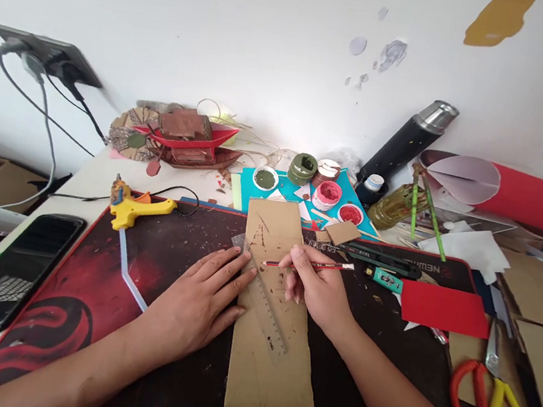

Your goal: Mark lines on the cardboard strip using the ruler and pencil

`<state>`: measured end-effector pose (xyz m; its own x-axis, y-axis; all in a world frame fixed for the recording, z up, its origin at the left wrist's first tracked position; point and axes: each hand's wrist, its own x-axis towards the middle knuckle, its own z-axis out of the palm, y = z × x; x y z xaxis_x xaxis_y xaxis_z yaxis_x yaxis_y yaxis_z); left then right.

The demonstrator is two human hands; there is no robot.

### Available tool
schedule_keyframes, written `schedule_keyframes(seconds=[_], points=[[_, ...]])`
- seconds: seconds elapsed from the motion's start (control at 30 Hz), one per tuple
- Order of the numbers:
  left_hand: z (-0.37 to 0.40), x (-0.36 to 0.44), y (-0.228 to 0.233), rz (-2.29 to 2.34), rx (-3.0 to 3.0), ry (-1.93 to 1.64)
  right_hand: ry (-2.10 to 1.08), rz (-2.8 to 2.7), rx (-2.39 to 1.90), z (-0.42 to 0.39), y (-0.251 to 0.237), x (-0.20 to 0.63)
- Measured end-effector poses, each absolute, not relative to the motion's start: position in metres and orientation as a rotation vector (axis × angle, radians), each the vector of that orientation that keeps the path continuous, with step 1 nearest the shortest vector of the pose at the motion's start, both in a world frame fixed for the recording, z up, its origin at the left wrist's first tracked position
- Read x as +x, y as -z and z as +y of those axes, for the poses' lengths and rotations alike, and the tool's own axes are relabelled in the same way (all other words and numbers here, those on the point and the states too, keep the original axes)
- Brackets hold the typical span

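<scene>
A strip of brown cardboard [271, 385] lies lengthwise in front of me on a dark desk mat [168, 364]. Across it slants a clear plastic ruler [268, 317]. My left hand [211, 289] is laid flat, fingers stretched out, with the fingertips on the ruler's upper part and the cardboard's left edge. Between the thumb and fingers of my right hand [318, 284] is a red and black pencil [336, 266]; its tip points left, close to the ruler. Some dark pencil lines show near the cardboard's far end.
A yellow glue gun [141, 212] and a phone [11, 275] lie at left. Model boats [184, 137] and open paint jars [303, 167] stand behind. At right are a cutter knife [385, 260], red card [446, 309], scissors [492, 376] and a black flask [406, 141].
</scene>
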<state>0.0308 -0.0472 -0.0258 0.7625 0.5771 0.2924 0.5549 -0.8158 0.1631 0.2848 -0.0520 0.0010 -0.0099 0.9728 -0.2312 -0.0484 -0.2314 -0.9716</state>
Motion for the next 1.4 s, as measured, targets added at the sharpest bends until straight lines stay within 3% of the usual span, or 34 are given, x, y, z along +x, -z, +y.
schedule_keyframes(seconds=[0.37,1.4], points=[[-0.047,0.031,0.028,0.917,2.897,-0.542,-1.256,-1.378,-1.28,-0.034,-0.003,0.266],[-0.047,0.032,0.028,0.924,2.94,-0.541,-1.051,-1.487,-1.32,-0.029,0.012,0.255]])
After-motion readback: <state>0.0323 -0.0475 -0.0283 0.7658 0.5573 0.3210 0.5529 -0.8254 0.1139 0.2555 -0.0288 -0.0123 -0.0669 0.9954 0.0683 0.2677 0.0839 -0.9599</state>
